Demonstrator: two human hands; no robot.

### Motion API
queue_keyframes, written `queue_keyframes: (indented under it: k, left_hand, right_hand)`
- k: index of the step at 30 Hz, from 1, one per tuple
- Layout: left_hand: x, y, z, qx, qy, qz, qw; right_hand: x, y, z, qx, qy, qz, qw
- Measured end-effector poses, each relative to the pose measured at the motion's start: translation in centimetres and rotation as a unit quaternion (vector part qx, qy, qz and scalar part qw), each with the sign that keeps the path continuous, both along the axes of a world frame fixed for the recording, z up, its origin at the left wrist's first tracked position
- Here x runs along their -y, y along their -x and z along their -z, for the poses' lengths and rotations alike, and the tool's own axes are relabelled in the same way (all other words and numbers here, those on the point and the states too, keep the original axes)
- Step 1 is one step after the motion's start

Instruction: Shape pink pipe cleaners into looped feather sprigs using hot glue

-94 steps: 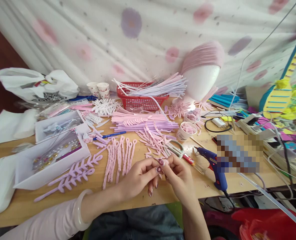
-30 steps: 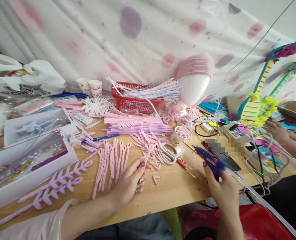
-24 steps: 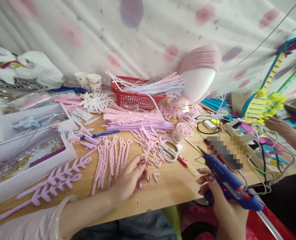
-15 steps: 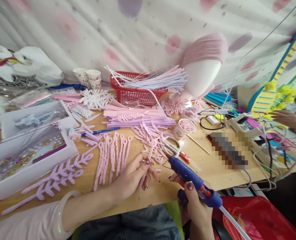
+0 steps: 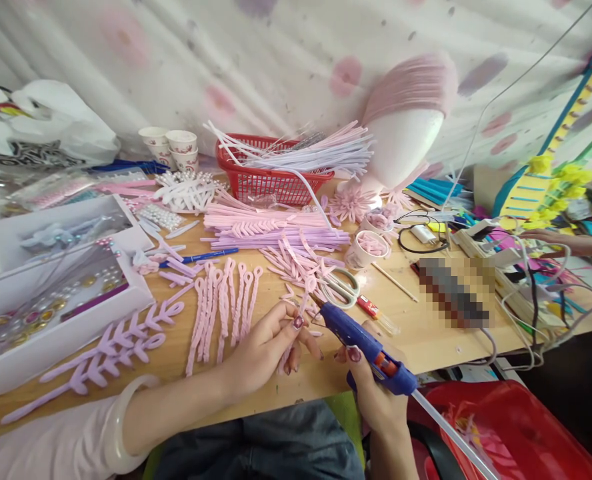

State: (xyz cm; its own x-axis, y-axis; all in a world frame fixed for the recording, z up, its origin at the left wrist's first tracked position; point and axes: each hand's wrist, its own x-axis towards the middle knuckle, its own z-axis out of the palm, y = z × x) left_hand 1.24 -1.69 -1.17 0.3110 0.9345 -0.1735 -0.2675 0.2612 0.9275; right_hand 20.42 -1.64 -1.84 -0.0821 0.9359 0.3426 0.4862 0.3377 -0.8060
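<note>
My left hand (image 5: 269, 343) pinches a pink pipe cleaner stem (image 5: 303, 303) with a small loop at its top. My right hand (image 5: 381, 400) is wrapped round a blue hot glue gun (image 5: 353, 333), and a clear glue stick (image 5: 449, 427) juts from its rear. The gun's nozzle is close to the stem, just right of my left fingers; I cannot tell if they touch. Twisted pink stems (image 5: 225, 310) with looped tops lie left of the hands. Beyond the nozzle are scissors (image 5: 355, 288) and short cut pink pieces (image 5: 276, 263). Two lilac leafy sprigs (image 5: 96, 357) rest farther left.
A red basket (image 5: 271, 185) of pipe cleaners stands at the back, beside a white head form (image 5: 411, 143). White boxes (image 5: 139, 293) with beads sit left. A paper cup (image 5: 361, 257), power strips (image 5: 479, 243) and tangled cables are right, near another person's hand (image 5: 551, 240).
My right hand has brought the glue gun left and slightly up, so its nozzle is closer to the pink stem. My left hand has kept its pinch, nearly unmoved. The view has shifted slightly.
</note>
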Motion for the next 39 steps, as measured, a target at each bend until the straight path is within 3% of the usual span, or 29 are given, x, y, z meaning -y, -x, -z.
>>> queue_keyframes:
  k: [16,33,36,39]
  left_hand:
    - [0.1,0.0,0.4,0.003,0.0,0.003,1.0]
    - [-0.1,-0.1,0.0,0.004,0.002,0.0,1.0]
    - [0.0,-0.1,-0.1,0.007,0.011,-0.009,1.0]
    - [0.1,0.1,-0.1,0.014,0.045,-0.021,0.999]
  right_hand:
    - [0.1,-0.2,0.5,-0.005,0.018,0.011,1.0]
    - [-0.2,-0.8,-1.6,0.04,0.037,-0.043,0.998]
    - [-0.5,-2.1,-1.7,0.027,0.054,0.041,0.997]
    - [-1.6,-4.2,-2.2,0.019,0.076,0.216,0.973]
